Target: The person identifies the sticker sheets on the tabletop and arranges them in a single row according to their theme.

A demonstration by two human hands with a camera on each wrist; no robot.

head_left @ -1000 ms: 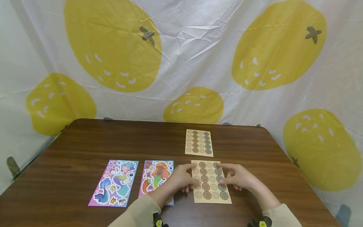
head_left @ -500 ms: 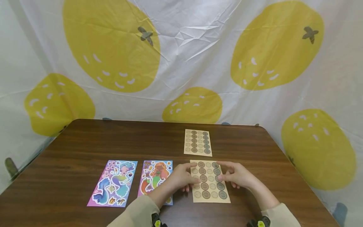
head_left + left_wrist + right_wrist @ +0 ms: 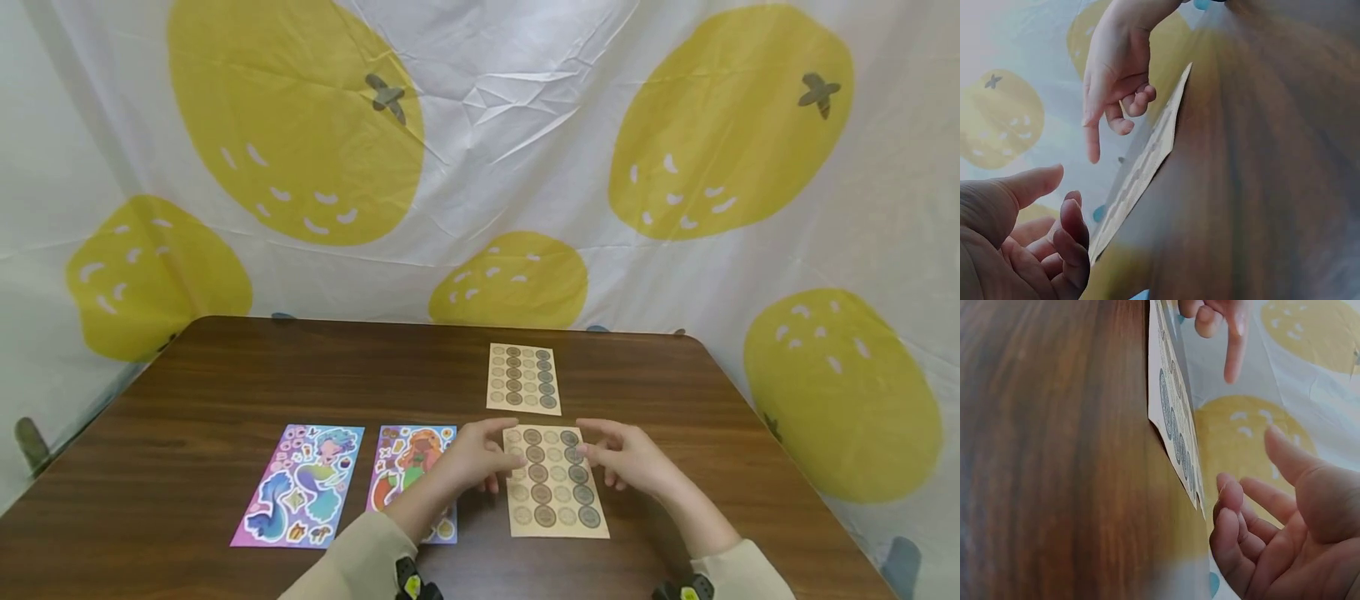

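A tan sheet of round brown stickers [image 3: 557, 493] lies flat on the brown table [image 3: 225, 375] in front of me. My left hand [image 3: 498, 454] hovers over the sheet's left edge, fingers loosely curled and holding nothing. My right hand [image 3: 600, 454] hovers over the upper right part, its fingers also relaxed. In the left wrist view the left hand [image 3: 1047, 206] is off the sheet [image 3: 1141, 169], and the right hand [image 3: 1110, 94] points its index finger down. The right wrist view shows the right hand [image 3: 1260, 487] empty beside the sheet [image 3: 1172, 419].
A second tan sticker sheet [image 3: 523, 378] lies farther back. Two colourful mermaid sticker sheets [image 3: 303, 483] [image 3: 408, 467] lie to the left, the nearer one partly under my left forearm. A white cloth with yellow fruit prints [image 3: 487, 125] hangs behind the table.
Both hands have lifted off the near tan sheet and shifted slightly toward its far end. The sheet itself has barely moved.
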